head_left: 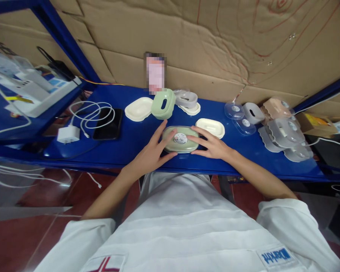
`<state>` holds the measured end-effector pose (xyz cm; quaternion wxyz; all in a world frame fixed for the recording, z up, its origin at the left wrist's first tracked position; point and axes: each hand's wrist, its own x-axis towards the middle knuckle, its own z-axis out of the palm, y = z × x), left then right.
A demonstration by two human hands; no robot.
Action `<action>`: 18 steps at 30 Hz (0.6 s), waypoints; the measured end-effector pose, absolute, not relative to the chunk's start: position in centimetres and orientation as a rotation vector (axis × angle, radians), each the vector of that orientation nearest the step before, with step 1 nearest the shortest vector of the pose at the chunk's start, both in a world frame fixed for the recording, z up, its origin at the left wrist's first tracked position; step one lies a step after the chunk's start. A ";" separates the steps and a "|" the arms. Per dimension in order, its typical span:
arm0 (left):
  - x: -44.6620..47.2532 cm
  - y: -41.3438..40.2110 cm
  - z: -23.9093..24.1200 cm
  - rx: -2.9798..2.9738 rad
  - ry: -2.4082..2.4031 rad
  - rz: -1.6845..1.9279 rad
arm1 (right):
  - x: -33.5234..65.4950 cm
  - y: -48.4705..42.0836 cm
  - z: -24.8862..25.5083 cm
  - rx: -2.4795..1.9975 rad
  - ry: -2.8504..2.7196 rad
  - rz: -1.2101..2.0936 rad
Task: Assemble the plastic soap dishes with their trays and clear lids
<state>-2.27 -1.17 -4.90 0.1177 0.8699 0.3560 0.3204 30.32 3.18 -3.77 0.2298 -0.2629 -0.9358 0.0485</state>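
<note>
A pale green soap dish point(187, 145) with a clear lid and a round white label lies near the front edge of the blue shelf. My left hand point(154, 151) grips its left end, with fingers on the lid and along the side. At the right end, my right hand point(212, 145) holds it the same way, fingertips on the lid and front rim. Just behind is a cream oval tray point(211, 127). A green soap dish body point(163, 105) with a dark slot leans on a cream scalloped tray point(138, 109).
Grey dish parts point(187, 99) sit at the back beside a blurred upright phone-like object point(155, 73). Clear lids point(245, 126) and stacked grey dishes point(285, 134) stand on the right. On the left lie a black phone point(109, 126), a white charger point(68, 134) and its cable.
</note>
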 end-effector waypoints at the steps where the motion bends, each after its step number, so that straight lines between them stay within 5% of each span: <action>1: -2.3 -1.2 -4.9 2.522 1.048 0.961 | 30.8 3.6 -3.5 -0.746 -2.554 0.095; 10: -2.2 -1.2 -4.8 2.583 1.027 0.765 | 38.9 10.7 -3.4 -1.499 -2.013 -0.142; 18: -2.3 -1.1 -4.8 2.633 1.048 0.720 | 39.7 11.5 -3.1 -1.627 -2.109 -0.103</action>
